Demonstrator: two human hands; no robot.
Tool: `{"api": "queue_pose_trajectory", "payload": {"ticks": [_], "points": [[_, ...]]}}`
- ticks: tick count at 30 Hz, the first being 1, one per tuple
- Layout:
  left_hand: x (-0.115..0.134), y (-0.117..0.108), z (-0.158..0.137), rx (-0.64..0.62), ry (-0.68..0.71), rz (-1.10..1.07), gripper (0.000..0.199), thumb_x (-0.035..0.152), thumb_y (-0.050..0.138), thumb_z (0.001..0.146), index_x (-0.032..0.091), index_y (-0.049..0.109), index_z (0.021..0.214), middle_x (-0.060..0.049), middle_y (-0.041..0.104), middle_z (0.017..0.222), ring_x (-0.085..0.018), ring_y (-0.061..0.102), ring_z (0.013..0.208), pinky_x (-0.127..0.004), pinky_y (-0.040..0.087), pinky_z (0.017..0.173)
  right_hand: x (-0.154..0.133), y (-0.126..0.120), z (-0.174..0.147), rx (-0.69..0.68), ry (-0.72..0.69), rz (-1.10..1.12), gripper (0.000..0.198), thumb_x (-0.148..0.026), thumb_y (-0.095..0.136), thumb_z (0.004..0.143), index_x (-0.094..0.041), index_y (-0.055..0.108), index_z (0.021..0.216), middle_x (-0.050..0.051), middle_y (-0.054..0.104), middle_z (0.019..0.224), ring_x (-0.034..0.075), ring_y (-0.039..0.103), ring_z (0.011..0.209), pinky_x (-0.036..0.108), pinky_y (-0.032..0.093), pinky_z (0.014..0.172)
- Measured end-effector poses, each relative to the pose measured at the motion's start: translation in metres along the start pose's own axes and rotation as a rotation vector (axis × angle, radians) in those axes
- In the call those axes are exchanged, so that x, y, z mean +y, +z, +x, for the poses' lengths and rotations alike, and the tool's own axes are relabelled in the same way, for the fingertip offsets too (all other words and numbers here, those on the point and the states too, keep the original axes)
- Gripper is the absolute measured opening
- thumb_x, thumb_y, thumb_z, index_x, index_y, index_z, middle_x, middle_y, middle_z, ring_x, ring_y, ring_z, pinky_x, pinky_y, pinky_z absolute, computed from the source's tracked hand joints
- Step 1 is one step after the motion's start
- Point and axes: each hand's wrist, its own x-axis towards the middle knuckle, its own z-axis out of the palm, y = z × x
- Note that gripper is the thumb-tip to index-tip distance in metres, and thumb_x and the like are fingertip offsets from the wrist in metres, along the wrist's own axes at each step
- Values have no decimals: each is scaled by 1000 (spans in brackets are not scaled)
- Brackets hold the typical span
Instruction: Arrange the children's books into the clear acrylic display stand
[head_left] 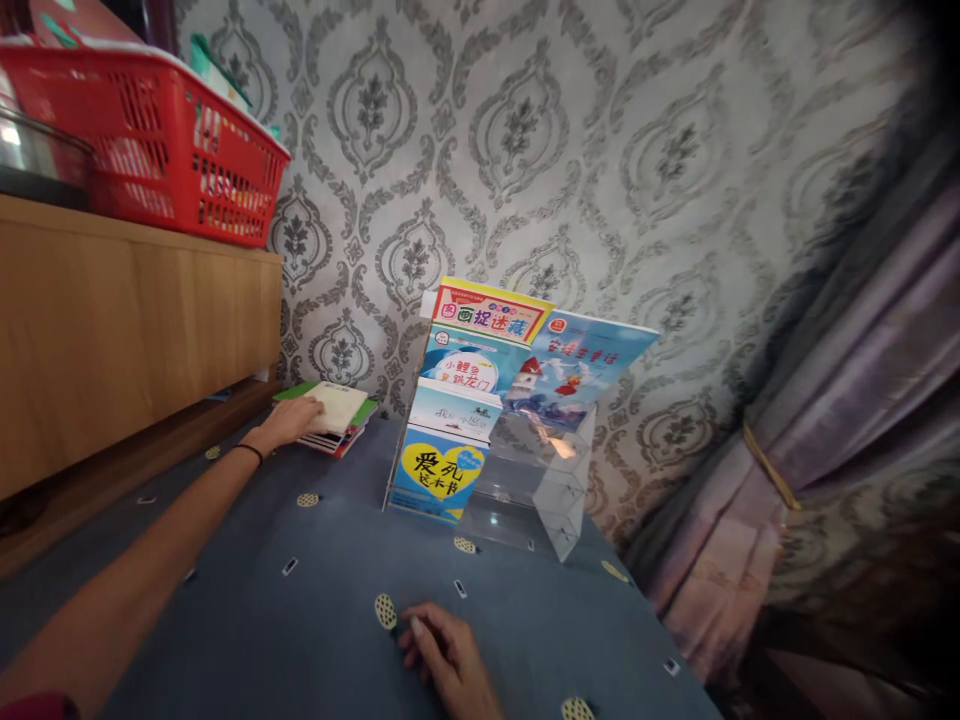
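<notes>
My left hand [295, 420] reaches to a low stack of books at the far left of the table. Its fingers are closed on the left edge of a small cream-covered book [343, 406] on top; my thumb is hard to make out. Under it lies a green book [365, 412] with several more below. My right hand [448, 650] is over the near table, loosely curled with fingers a little apart, holding nothing. Beyond it a clear tiered book stand [559, 500] holds a column of books on its left, including a blue-yellow book [439, 477], and a blue book [577, 360] at upper right.
A dark blue patterned cloth [300, 590] covers the table. On the left, a red basket [225, 170] sits on a wooden cabinet [142, 330]. Patterned wallpaper is behind the table, and a tied purple curtain [847, 450] hangs on the right.
</notes>
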Motion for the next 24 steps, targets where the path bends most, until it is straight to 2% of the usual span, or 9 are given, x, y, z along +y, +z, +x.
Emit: {"api": "queue_pose_trajectory", "payload": {"ticks": [2, 6, 9, 12, 16, 24], "points": [[-7, 1, -2, 23, -71, -96, 31, 48, 65, 83, 23, 72, 101, -10, 68, 126, -30, 59, 123, -36, 44, 102, 1, 0, 0, -12, -11, 7, 70, -80, 44, 87, -16, 69, 102, 11, 72, 86, 18, 66, 72, 26, 46, 59], [-22, 4, 1, 82, -352, -306, 34, 43, 61, 87, 16, 68, 106, -17, 67, 123, -38, 58, 123, -45, 48, 98, 1, -1, 0, 11, -8, 11, 73, -82, 45, 85, -15, 68, 103, 11, 72, 86, 18, 66, 72, 26, 46, 59], [-27, 11, 3, 85, -552, -527, 38, 34, 65, 88, 13, 61, 119, -14, 70, 109, -32, 68, 105, -40, 55, 87, 0, -1, 1, 8, -5, -7, 74, -83, 44, 84, -15, 69, 101, 10, 72, 84, 19, 66, 71, 26, 46, 58], [-26, 17, 2, 95, -686, -778, 38, 33, 62, 94, 14, 57, 127, -10, 67, 114, -23, 68, 97, -40, 58, 83, -2, -1, 2, 0, -6, -23, 74, -83, 43, 84, -16, 69, 98, 10, 72, 84, 19, 66, 70, 26, 47, 57], [-22, 18, 0, 131, -776, -1044, 38, 36, 62, 96, 17, 58, 128, -10, 61, 128, -23, 64, 107, -45, 56, 89, -2, -1, 2, -2, 5, -26, 75, -84, 43, 83, -16, 69, 100, 11, 72, 84, 20, 66, 71, 28, 47, 57], [-18, 18, -4, 111, -829, -1325, 38, 36, 63, 95, 16, 58, 128, -11, 61, 127, -24, 64, 107, -45, 56, 89, -7, -1, 1, 5, -6, -47, 70, -81, 45, 86, -16, 70, 96, 11, 71, 82, 20, 66, 71, 28, 48, 59]]}}
